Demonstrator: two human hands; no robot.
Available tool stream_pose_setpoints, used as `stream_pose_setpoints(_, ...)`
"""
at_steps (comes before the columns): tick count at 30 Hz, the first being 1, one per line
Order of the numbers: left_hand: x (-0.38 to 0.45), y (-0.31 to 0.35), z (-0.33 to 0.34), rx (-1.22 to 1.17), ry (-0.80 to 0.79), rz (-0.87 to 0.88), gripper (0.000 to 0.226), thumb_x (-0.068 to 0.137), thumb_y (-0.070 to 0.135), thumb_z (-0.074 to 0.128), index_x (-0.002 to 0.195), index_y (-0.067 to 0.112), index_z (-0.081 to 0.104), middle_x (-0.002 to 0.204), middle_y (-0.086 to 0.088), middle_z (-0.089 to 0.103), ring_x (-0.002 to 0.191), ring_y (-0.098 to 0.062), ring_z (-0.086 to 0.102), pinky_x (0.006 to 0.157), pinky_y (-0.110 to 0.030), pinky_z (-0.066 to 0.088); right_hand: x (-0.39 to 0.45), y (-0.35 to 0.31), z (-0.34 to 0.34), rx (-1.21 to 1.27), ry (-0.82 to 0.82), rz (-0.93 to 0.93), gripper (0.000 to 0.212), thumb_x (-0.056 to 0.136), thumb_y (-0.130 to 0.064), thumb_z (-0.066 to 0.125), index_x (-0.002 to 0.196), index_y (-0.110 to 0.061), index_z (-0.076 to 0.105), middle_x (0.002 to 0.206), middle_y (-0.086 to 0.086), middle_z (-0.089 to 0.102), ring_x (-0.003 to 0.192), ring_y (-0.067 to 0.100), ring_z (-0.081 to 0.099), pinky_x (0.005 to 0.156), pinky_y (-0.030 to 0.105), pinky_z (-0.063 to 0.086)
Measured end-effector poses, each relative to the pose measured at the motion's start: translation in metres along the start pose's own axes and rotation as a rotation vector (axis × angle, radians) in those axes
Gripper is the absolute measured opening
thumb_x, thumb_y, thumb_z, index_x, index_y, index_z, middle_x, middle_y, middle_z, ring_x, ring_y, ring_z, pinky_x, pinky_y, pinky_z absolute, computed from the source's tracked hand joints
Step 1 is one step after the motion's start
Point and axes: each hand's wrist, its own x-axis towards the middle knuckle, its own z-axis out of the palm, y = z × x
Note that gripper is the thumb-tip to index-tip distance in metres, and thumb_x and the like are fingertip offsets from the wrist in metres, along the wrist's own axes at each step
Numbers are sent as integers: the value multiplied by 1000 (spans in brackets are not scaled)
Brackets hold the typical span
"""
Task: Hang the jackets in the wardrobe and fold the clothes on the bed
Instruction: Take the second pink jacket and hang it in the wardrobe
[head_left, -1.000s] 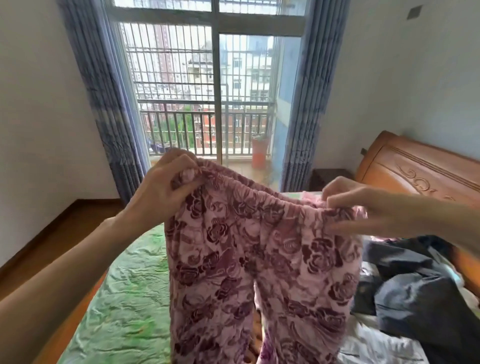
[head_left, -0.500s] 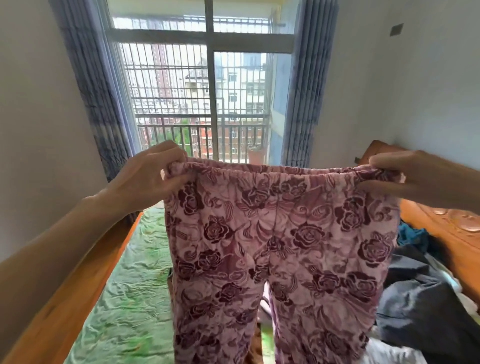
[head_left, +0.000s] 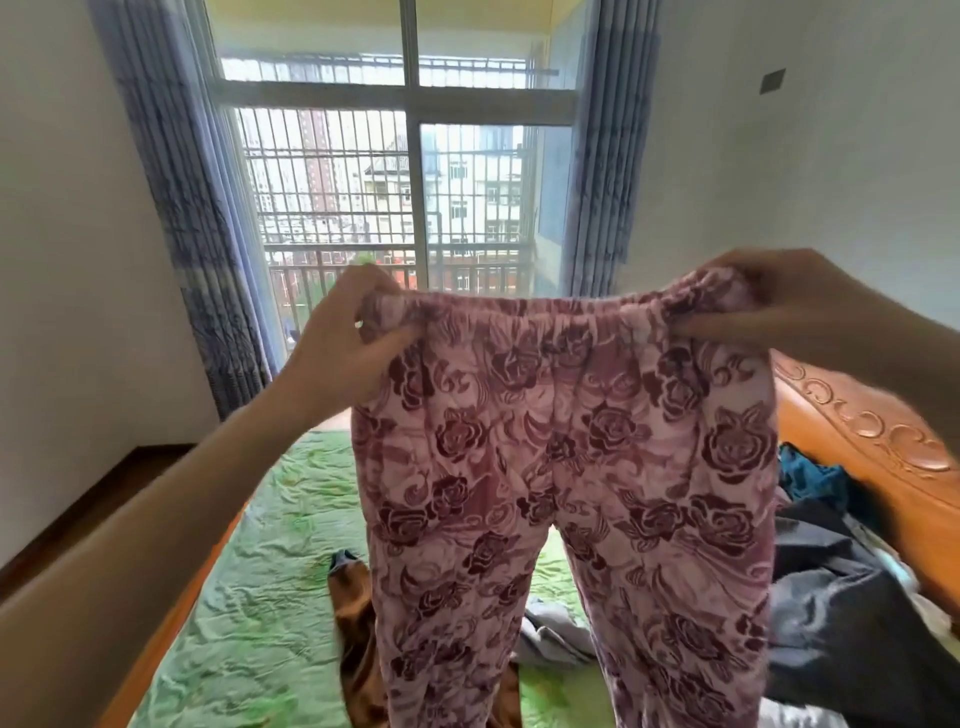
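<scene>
A pair of pink trousers printed with dark red roses is being held up in the middle of the frame, spread flat by its elastic waistband, with both legs hanging straight down and running out of the lower edge of the picture. The left end of the waistband is being pinched by the left hand, fingers and thumb curled round the gathered cloth, the forearm reaching in from the lower left corner. The right end of the waistband is being gripped by the right hand, fingers folded over the top of the fabric, the arm entering from the right edge. The trousers are being held in the air above the bed, which is covered by a crumpled green sheet across the lower left of the frame. A brown garment is lying on the sheet just left of the hanging left leg, partly hidden behind it, and a pale grey piece of cloth is showing between the two legs. A heap of dark clothes is piled at the lower right, with a teal item above it, against the carved wooden headboard. A barred window flanked by blue curtains is filling the upper centre.
</scene>
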Motion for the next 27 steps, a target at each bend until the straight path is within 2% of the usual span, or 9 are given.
stream_pose_setpoints(2, -25, -12, 16, -145, -43, -142, 41, 91, 13, 79, 117, 17, 48, 110, -4, 60, 88, -7, 66, 70, -28, 62, -17, 28, 23, 112, -53, 89, 29, 76, -22, 83, 104, -27, 76, 96, 0, 79, 90, 17, 78, 75, 28, 64)
stream_pose_setpoints(4, -47, -17, 35, -239, -32, -245, 48, 89, 10, 80, 124, 20, 49, 115, -4, 64, 89, 2, 67, 73, -24, 62, -34, 53, 45, 215, -51, 172, 24, 84, -18, 79, 105, -28, 72, 97, 3, 78, 93, 26, 77, 74, 36, 64)
stream_pose_setpoints(7, -63, -15, 60, -286, -35, -283, 45, 90, 10, 79, 127, 21, 56, 116, 3, 68, 94, 8, 67, 74, -13, 56, -50, 71, 61, 242, 29, 251, 27, 84, -26, 79, 108, -26, 67, 94, -3, 77, 90, 23, 77, 68, 31, 63)
stream_pose_setpoints(12, -59, -13, 64, -302, -44, -226, 46, 92, 14, 78, 131, 30, 59, 119, 14, 68, 101, 9, 66, 80, -8, 52, -67, 48, 55, 170, 202, 292, 34, 80, -23, 84, 110, -30, 70, 89, -8, 76, 78, 5, 75, 59, 18, 58)
stream_pose_setpoints(14, -59, -15, 62, -324, -42, -202, 48, 94, 18, 75, 133, 38, 56, 120, 18, 66, 103, 9, 66, 84, -10, 54, -75, 33, 55, 143, 277, 281, 33, 74, -28, 86, 105, -34, 74, 93, -7, 78, 80, 6, 75, 65, 21, 59)
stream_pose_setpoints(17, -61, -20, 65, -371, -80, -203, 43, 97, 21, 70, 133, 41, 56, 116, 14, 69, 98, 3, 70, 85, -24, 60, -96, 11, 67, 166, 436, 326, 33, 70, -34, 87, 101, -33, 77, 96, -5, 80, 90, 17, 77, 79, 35, 61)
stream_pose_setpoints(21, -65, -12, 71, -537, -102, -209, 45, 92, 21, 77, 131, 35, 60, 108, 15, 70, 89, 7, 70, 75, -13, 58, -132, -19, 85, 217, 678, 355, 26, 71, -28, 85, 95, -27, 76, 93, -3, 81, 87, 18, 78, 82, 38, 61)
stream_pose_setpoints(25, -71, 8, 80, -803, -307, -292, 26, 81, 22, 85, 100, 39, 76, 96, -1, 79, 94, -18, 76, 85, -40, 64, -177, -60, 90, 168, 844, 381, 18, 72, -33, 82, 89, -28, 79, 91, -5, 81, 85, 15, 78, 75, 31, 63)
stream_pose_setpoints(27, -75, 27, 83, -980, -401, -321, 27, 73, 23, 87, 98, 27, 77, 95, -7, 80, 94, -29, 77, 80, -40, 65, -202, -84, 88, 107, 887, 368, 20, 76, -32, 80, 94, -23, 80, 93, -2, 81, 88, 17, 78, 74, 27, 60)
